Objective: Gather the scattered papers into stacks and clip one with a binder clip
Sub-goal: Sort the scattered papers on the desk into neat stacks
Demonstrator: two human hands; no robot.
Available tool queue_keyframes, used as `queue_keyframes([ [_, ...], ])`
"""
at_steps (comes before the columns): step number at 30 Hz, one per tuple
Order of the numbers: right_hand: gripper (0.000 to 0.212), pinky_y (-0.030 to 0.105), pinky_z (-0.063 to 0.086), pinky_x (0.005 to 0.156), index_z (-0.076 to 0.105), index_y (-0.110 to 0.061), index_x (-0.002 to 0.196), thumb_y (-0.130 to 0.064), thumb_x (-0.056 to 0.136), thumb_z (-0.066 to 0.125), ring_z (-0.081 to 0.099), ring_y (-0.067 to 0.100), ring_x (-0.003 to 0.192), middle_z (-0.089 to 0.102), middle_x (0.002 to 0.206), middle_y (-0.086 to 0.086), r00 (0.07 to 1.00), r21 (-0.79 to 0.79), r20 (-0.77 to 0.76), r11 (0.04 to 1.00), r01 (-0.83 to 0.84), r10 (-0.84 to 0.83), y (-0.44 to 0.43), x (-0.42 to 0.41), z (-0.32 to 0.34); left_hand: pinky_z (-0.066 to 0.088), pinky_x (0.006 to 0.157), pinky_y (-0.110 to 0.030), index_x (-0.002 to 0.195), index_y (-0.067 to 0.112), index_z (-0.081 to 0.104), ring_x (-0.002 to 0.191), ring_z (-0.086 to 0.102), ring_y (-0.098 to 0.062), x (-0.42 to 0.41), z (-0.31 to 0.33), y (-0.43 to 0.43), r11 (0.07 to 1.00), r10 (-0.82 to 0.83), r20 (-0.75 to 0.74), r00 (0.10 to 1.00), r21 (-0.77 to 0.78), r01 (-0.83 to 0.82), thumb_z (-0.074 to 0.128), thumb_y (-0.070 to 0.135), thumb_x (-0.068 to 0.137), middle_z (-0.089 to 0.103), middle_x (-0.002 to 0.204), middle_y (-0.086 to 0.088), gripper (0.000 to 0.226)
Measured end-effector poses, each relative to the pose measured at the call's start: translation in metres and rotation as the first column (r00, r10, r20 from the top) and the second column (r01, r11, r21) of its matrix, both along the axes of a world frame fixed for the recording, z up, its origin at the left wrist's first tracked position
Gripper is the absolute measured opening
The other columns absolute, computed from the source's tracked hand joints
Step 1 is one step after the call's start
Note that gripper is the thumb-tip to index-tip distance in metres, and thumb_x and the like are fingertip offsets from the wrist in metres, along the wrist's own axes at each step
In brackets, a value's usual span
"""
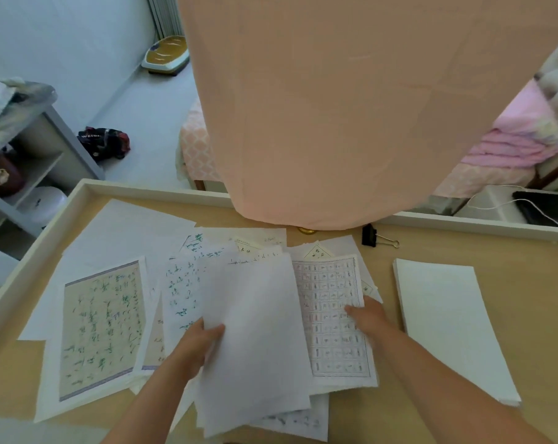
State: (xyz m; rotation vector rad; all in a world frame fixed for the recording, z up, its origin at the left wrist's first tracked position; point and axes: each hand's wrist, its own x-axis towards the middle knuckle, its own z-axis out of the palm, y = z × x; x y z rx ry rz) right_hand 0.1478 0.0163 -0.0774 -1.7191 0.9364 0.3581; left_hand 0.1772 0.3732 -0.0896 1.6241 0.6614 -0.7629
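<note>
At lower centre of the frame, the left hand (197, 347) pinched a blank sheet (255, 341) by its left edge, thumb on top, apparently to lift it off the scattered papers (101, 328). The right hand (369, 315) lay with fingers (351, 310) flat on the grid sheet (329, 299), likely to steady it. A squared stack (447, 325) lay at right, and the binder clip (370, 236) sat unused above it on the surface (511, 261).

gold object (306, 231): mostly under peach cloth (335, 107) | writing on papers (101, 325): unreadable | left hand (192, 347) fingers: behind blank sheet (255, 331)
</note>
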Motion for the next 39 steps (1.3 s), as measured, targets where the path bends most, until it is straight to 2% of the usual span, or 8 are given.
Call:
queue_keyframes([
  [6, 0.030, 0.030, 0.054, 0.069, 0.067, -0.008, 0.119, -0.008, 0.099, 0.045, 0.065, 0.023, 0.091, 0.069, 0.103, 0.007, 0.985, 0.167, -0.085, 0.972, 0.163, -0.150, 0.002, -0.008, -0.010, 0.048, 0.100, -0.049, 0.116, 0.016, 0.058, 0.108, 0.064, -0.029, 0.030, 0.016, -0.052, 0.963, 0.035, -0.069, 0.997, -0.263, -0.052, 0.059, 0.013, 0.097, 0.071, 0.109, -0.008, 0.019],
  [11, 0.023, 0.031, 0.043, 0.094, 0.050, -0.025, 0.122, -0.035, 0.101, 0.053, 0.056, 0.020, 0.111, 0.056, 0.119, -0.003, 0.928, 0.379, -0.049, 0.853, 0.360, -0.370, 0.002, -0.003, -0.011, 0.055, 0.080, -0.038, 0.127, 0.009, 0.054, 0.095, 0.064, -0.026, 0.051, 0.013, -0.099, 0.950, -0.279, 0.148, 0.949, 0.190, 0.249, 0.055, 0.008, 0.094, 0.065, 0.113, -0.008, 0.033],
  [14, 0.032, 0.037, 0.056, 0.085, 0.064, -0.010, 0.120, -0.022, 0.091, 0.066, 0.066, 0.022, 0.095, 0.069, 0.107, 0.002, 0.971, 0.217, -0.075, 0.947, 0.239, -0.228, 0.004, -0.002, -0.029, 0.052, 0.091, -0.040, 0.135, 0.011, 0.046, 0.107, 0.058, -0.027, 0.058, 0.005, -0.128, 0.777, -0.550, 0.120, 0.827, 0.436, 0.454, 0.057, 0.018, 0.094, 0.058, 0.121, -0.007, 0.044],
  [18, 0.040, 0.041, 0.051, 0.085, 0.057, -0.027, 0.118, -0.022, 0.078, 0.060, 0.048, 0.028, 0.113, 0.052, 0.122, 0.004, 0.970, -0.323, -0.129, 0.933, 0.156, -0.207, 0.011, 0.004, -0.035, 0.028, 0.114, -0.046, 0.151, 0.019, 0.027, 0.143, 0.017, -0.034, 0.063, -0.002, -0.154, 0.444, -0.791, -0.031, 0.612, 0.659, 0.607, 0.060, 0.036, 0.092, 0.016, 0.157, -0.011, 0.070],
  [22, 0.064, 0.045, 0.057, 0.086, 0.048, -0.026, 0.132, -0.015, 0.072, 0.068, 0.057, 0.032, 0.103, 0.043, 0.130, 0.009, 0.884, -0.093, -0.104, 0.890, 0.447, -0.455, 0.012, 0.017, -0.039, 0.036, 0.108, -0.043, 0.149, 0.022, 0.027, 0.135, 0.031, -0.034, 0.069, -0.006, -0.162, 0.502, -0.754, 0.009, 0.657, 0.653, 0.567, 0.067, 0.027, 0.087, 0.028, 0.149, -0.013, 0.074],
  [27, 0.084, 0.041, 0.057, 0.083, 0.027, -0.018, 0.148, -0.003, 0.078, 0.072, 0.059, 0.033, 0.099, 0.041, 0.136, 0.018, 0.779, -0.111, -0.219, 0.808, 0.578, -0.587, 0.010, 0.033, -0.035, 0.055, 0.079, -0.034, 0.142, 0.015, 0.026, 0.090, 0.063, -0.025, 0.083, -0.004, -0.157, 0.785, -0.521, 0.028, 0.853, 0.410, 0.465, 0.066, 0.012, 0.089, 0.057, 0.114, -0.010, 0.067],
  [35, 0.050, 0.032, 0.057, 0.063, 0.054, -0.018, 0.128, -0.008, 0.079, 0.064, 0.064, 0.026, 0.077, 0.061, 0.112, 0.012, 0.882, -0.208, -0.209, 0.900, 0.382, -0.422, 0.001, 0.022, -0.049, 0.055, 0.090, -0.039, 0.110, 0.017, 0.061, 0.095, 0.066, -0.019, 0.072, 0.002, -0.160, 0.884, -0.450, 0.158, 0.879, 0.219, 0.413, 0.054, 0.038, 0.097, 0.069, 0.100, 0.003, 0.026],
  [39, 0.054, 0.025, 0.050, 0.055, 0.048, -0.027, 0.134, -0.008, 0.084, 0.058, 0.062, 0.023, 0.077, 0.061, 0.114, 0.010, 0.926, -0.261, -0.185, 0.925, 0.276, -0.329, -0.001, 0.016, -0.047, 0.054, 0.064, -0.024, 0.099, 0.015, 0.065, 0.085, 0.069, -0.016, 0.061, 0.004, -0.155, 0.962, -0.271, 0.175, 0.947, 0.096, 0.258, 0.045, 0.029, 0.103, 0.072, 0.092, -0.002, 0.024],
])
